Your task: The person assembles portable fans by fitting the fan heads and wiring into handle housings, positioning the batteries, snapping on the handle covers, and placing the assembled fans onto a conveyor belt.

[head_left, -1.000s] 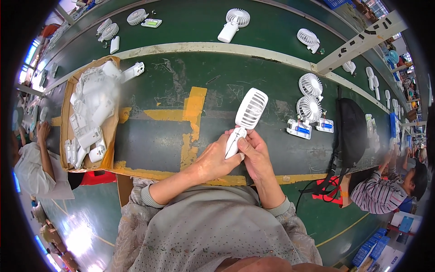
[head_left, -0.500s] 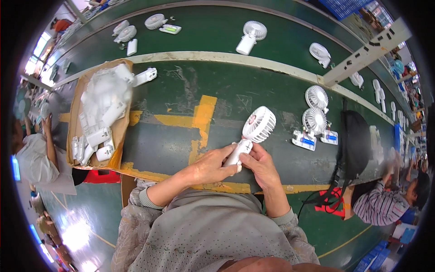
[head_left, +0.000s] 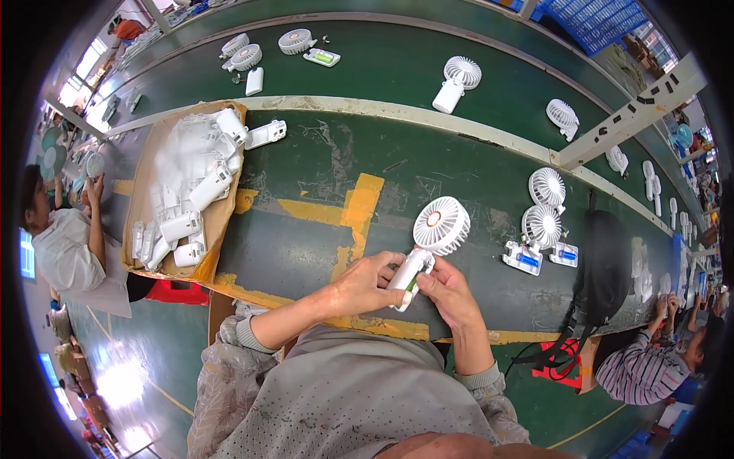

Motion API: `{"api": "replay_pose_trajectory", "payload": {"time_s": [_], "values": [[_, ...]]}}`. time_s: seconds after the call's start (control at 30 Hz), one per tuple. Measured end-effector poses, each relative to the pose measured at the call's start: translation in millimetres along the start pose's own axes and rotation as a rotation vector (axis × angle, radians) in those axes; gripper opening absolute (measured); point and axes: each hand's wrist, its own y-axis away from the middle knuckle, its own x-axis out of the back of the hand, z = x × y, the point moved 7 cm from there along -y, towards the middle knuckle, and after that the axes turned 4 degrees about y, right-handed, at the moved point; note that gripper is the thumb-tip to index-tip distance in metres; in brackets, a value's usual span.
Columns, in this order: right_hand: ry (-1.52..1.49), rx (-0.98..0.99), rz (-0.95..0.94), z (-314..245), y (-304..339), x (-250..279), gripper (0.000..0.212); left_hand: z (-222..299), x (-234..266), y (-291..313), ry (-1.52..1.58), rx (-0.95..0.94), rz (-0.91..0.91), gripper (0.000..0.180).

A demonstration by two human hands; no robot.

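Both hands hold a white handheld fan (head_left: 441,226), its round grille tilted up and away from me. My left hand (head_left: 359,286) grips the handle from the left, fingers behind it and thumb low on its side. From the right, my right hand (head_left: 453,297) pinches the handle near its middle with thumb and fingers. A green strip, perhaps a battery, shows along the handle's right side beside my right thumb. Right of my hands lie two white fans (head_left: 541,226) with their handles opened, blue batteries (head_left: 527,259) inside.
At the left, a cardboard box (head_left: 226,243) holds many white handle casings (head_left: 210,187), one overhanging its far edge. Fans (head_left: 462,73) lie on a green conveyor (head_left: 367,57) behind a pale rail. A black bag (head_left: 605,268) and a slanted metal post (head_left: 634,111) stand right. People sit both sides.
The fan's head has turned, showing more of its front. The green strip in the handle has come into sight between my hands. The whole view has shifted slightly.
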Motion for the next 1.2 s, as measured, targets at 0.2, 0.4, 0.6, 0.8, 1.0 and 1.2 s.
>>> {"api": "replay_pose_trajectory", "payload": {"time_s": [0.2, 0.4, 0.6, 0.8, 1.0, 1.2], "values": [[-0.127, 0.009, -0.044, -5.8, -9.4, 0.7, 0.043, -1.2, 16.7, -9.0, 0.075, -0.071, 0.076, 0.055], [-0.244, 0.047, 0.042, -6.8, -10.1, 5.0, 0.038, 8.5, 49.5, -4.5, -0.052, -0.116, 0.344, 0.057], [-0.18, 0.027, 0.21, -2.8, -11.4, 17.0, 0.032, 55.6, 51.0, 15.1, -0.896, -0.576, 0.694, 0.041], [-0.075, -0.026, 0.245, 1.3, -16.6, 17.7, 0.024, 48.3, -7.9, -3.8, -0.633, -0.678, 0.27, 0.021], [-0.045, -0.037, 0.308, 6.8, -17.3, 21.8, 0.022, 34.8, -18.6, -18.7, -0.735, -0.576, 0.178, 0.014], [-0.042, 0.016, 0.316, 3.2, -17.7, 18.9, 0.022, 27.2, -9.2, -16.3, -0.51, -0.451, 0.29, 0.01]]}}
